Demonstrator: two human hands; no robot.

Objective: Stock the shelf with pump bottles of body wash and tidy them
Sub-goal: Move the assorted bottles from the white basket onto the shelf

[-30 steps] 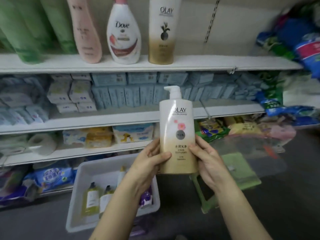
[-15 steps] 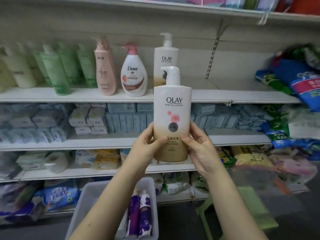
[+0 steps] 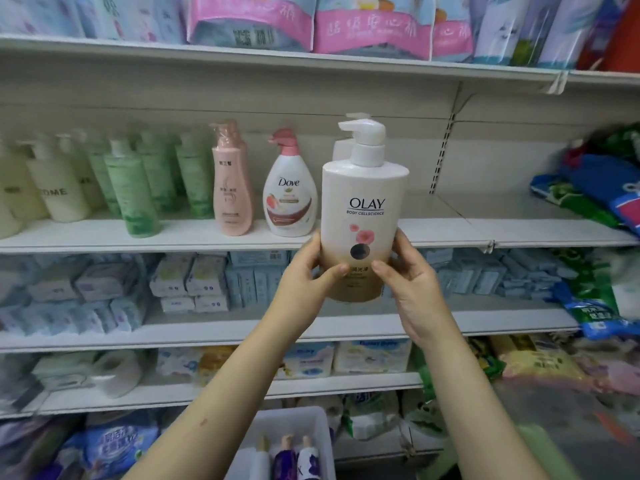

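Note:
I hold a white-and-gold Olay pump bottle (image 3: 363,216) upright in front of the body-wash shelf (image 3: 450,233). My left hand (image 3: 308,275) grips its lower left side and my right hand (image 3: 408,282) grips its lower right side, thumbs on the label. Its base hangs below the shelf's front edge. Another Olay bottle (image 3: 341,147) stands on the shelf right behind it, mostly hidden. A Dove pump bottle (image 3: 290,195) and a pink pump bottle (image 3: 231,188) stand just to the left.
Green and cream bottles (image 3: 135,188) fill the shelf's left end. Blue and green bags (image 3: 595,192) lie at its right end. A white bin (image 3: 311,424) with several bottles sits on the floor below. Packs crowd the shelf above (image 3: 311,26).
Both hands have raised the Olay bottle from waist height up to the level of the body-wash shelf. My view has tilted upward with it.

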